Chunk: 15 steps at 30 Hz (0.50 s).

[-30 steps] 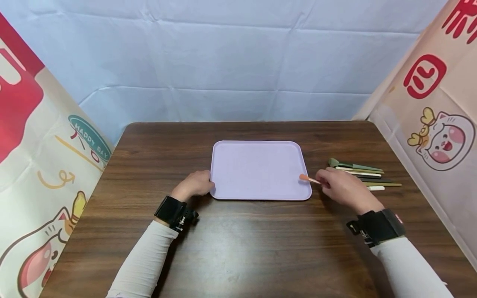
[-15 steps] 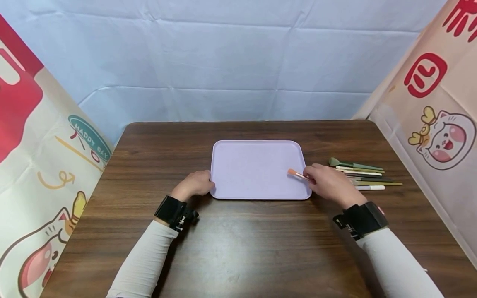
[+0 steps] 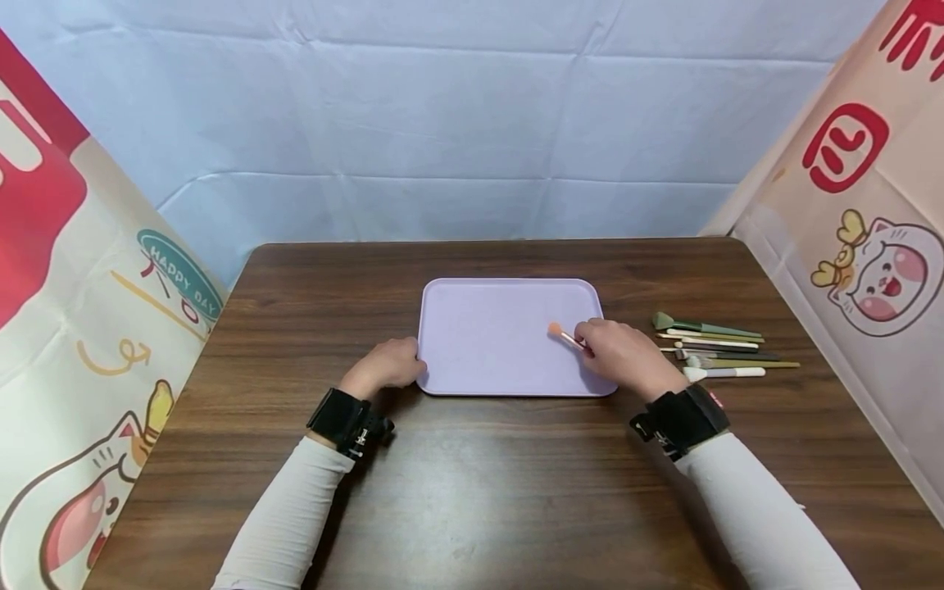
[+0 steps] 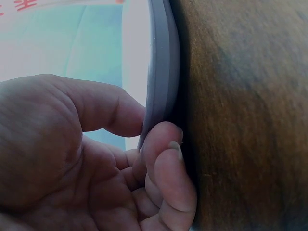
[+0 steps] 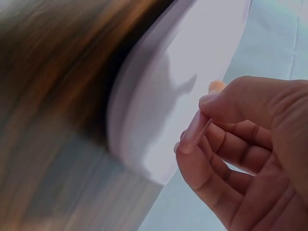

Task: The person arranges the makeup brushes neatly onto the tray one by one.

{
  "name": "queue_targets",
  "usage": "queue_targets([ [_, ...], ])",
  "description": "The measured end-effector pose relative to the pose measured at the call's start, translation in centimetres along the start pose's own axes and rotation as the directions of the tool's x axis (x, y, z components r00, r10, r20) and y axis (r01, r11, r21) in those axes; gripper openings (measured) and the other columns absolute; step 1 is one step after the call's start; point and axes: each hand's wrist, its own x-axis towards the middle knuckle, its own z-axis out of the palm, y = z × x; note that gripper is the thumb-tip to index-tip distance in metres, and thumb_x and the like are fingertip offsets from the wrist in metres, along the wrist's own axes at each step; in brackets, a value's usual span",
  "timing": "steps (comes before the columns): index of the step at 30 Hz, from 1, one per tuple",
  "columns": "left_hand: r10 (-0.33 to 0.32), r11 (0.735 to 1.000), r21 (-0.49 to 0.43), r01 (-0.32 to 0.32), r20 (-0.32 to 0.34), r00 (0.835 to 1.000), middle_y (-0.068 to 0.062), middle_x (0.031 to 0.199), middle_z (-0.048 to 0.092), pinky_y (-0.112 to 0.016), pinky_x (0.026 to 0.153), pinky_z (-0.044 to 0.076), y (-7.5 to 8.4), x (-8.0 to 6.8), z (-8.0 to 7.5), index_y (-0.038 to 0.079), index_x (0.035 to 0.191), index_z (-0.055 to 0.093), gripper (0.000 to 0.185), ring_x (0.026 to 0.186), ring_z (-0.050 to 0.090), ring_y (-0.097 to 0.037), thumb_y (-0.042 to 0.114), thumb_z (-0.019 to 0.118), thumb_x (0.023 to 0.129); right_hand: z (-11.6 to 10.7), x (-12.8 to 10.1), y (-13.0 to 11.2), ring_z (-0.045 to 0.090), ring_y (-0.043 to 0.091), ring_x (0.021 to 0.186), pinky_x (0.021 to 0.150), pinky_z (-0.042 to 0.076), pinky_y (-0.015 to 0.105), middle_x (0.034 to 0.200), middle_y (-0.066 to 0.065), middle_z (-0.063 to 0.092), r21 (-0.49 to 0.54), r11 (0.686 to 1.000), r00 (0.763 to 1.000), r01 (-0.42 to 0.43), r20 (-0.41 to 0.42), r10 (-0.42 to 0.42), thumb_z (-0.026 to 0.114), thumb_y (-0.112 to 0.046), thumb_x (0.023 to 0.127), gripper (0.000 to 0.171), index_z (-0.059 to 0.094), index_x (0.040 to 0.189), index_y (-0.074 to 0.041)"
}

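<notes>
A: Where is the small orange-tipped brush [image 3: 562, 334] found?

B: It is held above the right half of the lavender tray [image 3: 487, 360], its orange head pointed toward the tray's middle. It is pinched between thumb and fingers of the right hand [image 3: 623, 354]; in the right wrist view the pale handle [image 5: 196, 129] is seen clamped under the thumb, with the fingers curled beneath it. Whether the brush tip touches the tray surface cannot be told.

A: And the tray itself?

B: It is laid flat at the centre of a dark wooden table [image 3: 472, 475]. Its near left corner is gripped by the left hand [image 3: 387, 365]; in the left wrist view the rim [image 4: 162, 72] is seen pinched between the thumb on top and curled fingers [image 4: 166, 163] beneath.

A: What is set around them?

B: Just to the right of the tray, a cluster of other brushes [image 3: 711, 344] is laid on the table, handles pointed right, in green, cream and dark tones. Black wrist bands are worn over pale sleeves. A blue cloth backdrop is hung behind the table, and cartoon-printed panels are stood at both sides.
</notes>
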Motion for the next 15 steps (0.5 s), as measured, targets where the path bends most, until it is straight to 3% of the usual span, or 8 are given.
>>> queue_targets([
  [15,0.001,1.000,0.014,-0.001,-0.004,1.000,-0.008,0.077,0.055,-0.032,0.061,0.041,0.1,-0.1,0.0,0.001,0.101,0.059,0.017,0.065,0.052,-0.021,0.013,0.049,0.094,0.7,3.2,-3.0,0.053,0.022,0.069,0.065,0.046,0.038,0.076,0.006,0.059,0.034,0.998,0.998,0.056,0.004,-0.056,0.066,-0.003,0.085,0.004,0.062,0.084,-0.005],
])
